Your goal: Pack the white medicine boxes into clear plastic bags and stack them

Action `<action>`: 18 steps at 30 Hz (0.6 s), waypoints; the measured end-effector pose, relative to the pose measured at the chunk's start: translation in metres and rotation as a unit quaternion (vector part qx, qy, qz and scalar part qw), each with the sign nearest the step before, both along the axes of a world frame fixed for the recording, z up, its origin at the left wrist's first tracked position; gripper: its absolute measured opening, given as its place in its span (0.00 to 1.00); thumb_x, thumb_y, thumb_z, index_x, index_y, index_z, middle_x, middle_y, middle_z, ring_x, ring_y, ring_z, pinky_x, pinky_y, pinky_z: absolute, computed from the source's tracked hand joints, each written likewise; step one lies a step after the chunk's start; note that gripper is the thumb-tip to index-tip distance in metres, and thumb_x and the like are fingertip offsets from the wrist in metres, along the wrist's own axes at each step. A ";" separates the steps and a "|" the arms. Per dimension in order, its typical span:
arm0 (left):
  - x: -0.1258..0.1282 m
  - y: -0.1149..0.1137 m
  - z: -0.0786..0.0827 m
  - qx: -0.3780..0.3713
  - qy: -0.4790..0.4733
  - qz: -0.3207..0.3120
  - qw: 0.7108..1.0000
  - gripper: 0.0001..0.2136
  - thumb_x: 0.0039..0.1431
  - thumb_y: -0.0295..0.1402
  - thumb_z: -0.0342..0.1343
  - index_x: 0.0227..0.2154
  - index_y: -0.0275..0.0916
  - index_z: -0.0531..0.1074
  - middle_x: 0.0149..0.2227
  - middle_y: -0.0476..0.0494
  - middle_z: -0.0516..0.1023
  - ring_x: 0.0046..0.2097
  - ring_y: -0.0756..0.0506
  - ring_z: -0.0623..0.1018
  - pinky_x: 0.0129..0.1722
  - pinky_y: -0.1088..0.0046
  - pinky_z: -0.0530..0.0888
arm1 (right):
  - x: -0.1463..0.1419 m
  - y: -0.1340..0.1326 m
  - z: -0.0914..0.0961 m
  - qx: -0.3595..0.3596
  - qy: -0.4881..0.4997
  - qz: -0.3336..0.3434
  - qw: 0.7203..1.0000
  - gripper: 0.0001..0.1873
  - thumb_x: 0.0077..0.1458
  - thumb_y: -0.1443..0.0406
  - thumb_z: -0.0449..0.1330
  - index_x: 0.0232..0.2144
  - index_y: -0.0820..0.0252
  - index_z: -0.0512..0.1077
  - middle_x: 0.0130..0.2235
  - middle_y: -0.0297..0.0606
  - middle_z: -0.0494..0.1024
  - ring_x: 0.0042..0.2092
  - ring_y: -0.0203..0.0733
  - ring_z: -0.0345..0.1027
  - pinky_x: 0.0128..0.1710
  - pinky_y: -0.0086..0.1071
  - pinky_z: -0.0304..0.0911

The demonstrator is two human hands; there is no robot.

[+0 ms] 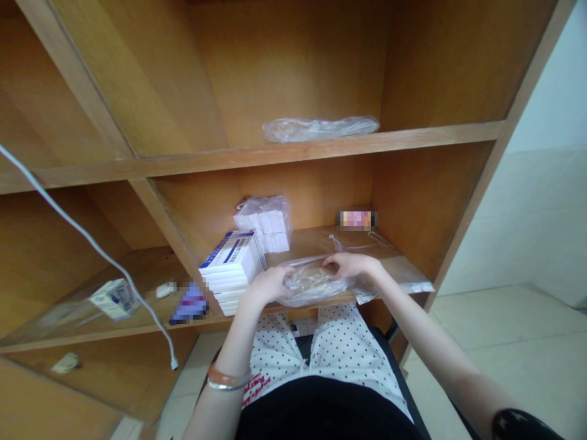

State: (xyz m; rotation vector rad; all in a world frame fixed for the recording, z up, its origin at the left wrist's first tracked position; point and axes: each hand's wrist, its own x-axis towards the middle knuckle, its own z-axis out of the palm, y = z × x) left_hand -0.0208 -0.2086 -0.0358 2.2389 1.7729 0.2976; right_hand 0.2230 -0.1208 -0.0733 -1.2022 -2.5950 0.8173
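Observation:
A crumpled clear plastic bag [312,288] lies on the shelf board in front of me. My left hand [271,285] grips its left side, with the fingertips partly hidden in the film. At the bag's right side, my right hand [352,266] has its fingers bent and the thumb below, pinching the film. Just left of my left hand stands a stack of white boxes with blue print [232,263]. Behind that stack, several small white boxes are wrapped in a clear bag [268,223].
Another clear plastic bag [321,129] rests on the upper shelf. A flat plastic sheet [408,275] lies at right, and a blurred small item [356,219] stands at the back. In the left compartment are a printed box [114,299] and a purple item [189,304]. A white cable [92,238] hangs across it.

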 end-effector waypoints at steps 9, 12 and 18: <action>0.003 -0.047 0.029 0.482 -0.155 0.120 0.854 0.10 0.60 0.36 0.50 0.38 0.40 0.73 0.44 0.44 0.77 0.49 0.45 0.74 0.53 0.65 0.67 | -0.002 -0.004 -0.008 0.039 -0.006 -0.017 0.999 0.31 0.45 0.60 0.64 0.54 0.60 0.70 0.55 0.44 0.72 0.53 0.50 0.68 0.51 0.35 0.62; 0.001 -0.053 0.020 0.537 -0.094 0.219 0.809 0.11 0.59 0.38 0.51 0.42 0.41 0.72 0.50 0.42 0.74 0.55 0.42 0.70 0.58 0.59 0.61 | -0.002 -0.005 -0.007 0.045 -0.003 -0.016 0.999 0.31 0.46 0.59 0.64 0.54 0.60 0.69 0.54 0.44 0.72 0.52 0.50 0.68 0.53 0.36 0.61; -0.005 -0.049 -0.009 0.457 -0.017 0.319 0.830 0.28 0.54 0.40 0.55 0.57 0.40 0.59 0.65 0.33 0.51 0.66 0.34 0.50 0.61 0.49 0.50 | -0.003 -0.017 0.005 0.043 0.033 -0.011 0.998 0.29 0.49 0.59 0.63 0.54 0.60 0.68 0.55 0.44 0.71 0.54 0.49 0.67 0.54 0.37 0.60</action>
